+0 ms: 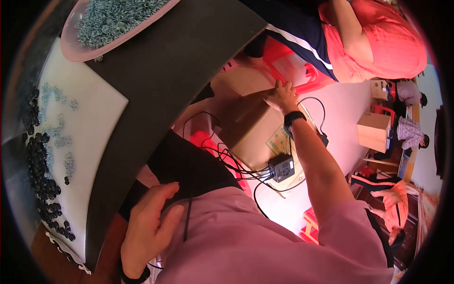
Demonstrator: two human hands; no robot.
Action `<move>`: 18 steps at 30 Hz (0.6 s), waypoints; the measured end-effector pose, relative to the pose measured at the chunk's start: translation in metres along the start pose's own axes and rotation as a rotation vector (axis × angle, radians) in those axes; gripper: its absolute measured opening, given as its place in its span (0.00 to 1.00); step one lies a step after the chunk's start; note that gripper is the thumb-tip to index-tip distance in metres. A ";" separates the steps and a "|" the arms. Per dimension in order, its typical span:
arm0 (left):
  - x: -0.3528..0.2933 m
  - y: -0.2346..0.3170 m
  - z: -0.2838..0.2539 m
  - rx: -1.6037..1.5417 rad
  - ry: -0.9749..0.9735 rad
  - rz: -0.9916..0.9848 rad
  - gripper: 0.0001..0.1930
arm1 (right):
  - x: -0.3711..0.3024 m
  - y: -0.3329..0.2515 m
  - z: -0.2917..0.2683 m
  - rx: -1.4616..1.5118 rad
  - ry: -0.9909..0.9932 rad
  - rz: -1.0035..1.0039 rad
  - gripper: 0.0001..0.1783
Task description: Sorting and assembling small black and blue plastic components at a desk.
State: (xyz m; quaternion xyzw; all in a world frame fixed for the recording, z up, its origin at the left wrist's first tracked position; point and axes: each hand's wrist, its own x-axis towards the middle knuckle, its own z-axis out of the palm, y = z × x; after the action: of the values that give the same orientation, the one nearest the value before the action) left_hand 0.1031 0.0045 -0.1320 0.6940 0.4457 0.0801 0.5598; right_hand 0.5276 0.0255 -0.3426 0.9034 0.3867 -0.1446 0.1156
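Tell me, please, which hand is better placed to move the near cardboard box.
Probably the right hand: it reaches the near cardboard box and seems to rest on its edge. The left hand is well apart from the box and looks empty.

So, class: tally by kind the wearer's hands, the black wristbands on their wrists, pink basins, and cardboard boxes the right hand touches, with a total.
Left hand and right hand: 2
Black wristbands: 2
Pink basin: 1
Cardboard box: 1
Total: 6
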 end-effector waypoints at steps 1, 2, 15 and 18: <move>-0.001 0.001 -0.001 0.000 0.004 0.004 0.19 | -0.001 0.002 0.000 -0.045 -0.034 -0.047 0.42; -0.001 0.003 -0.001 -0.001 0.006 0.009 0.19 | -0.002 0.005 0.001 -0.090 -0.068 -0.094 0.38; 0.023 0.023 -0.027 0.179 -0.009 0.196 0.21 | 0.006 0.032 0.027 -0.133 -0.033 -0.197 0.38; 0.003 0.045 -0.040 0.243 -0.016 0.188 0.22 | 0.044 0.106 0.073 -0.084 0.209 -0.410 0.40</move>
State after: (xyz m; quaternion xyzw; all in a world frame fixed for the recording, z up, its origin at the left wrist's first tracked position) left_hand 0.1039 0.0360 -0.0806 0.7959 0.3807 0.0720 0.4652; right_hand 0.6215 -0.0399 -0.4154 0.8104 0.5777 -0.0544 0.0808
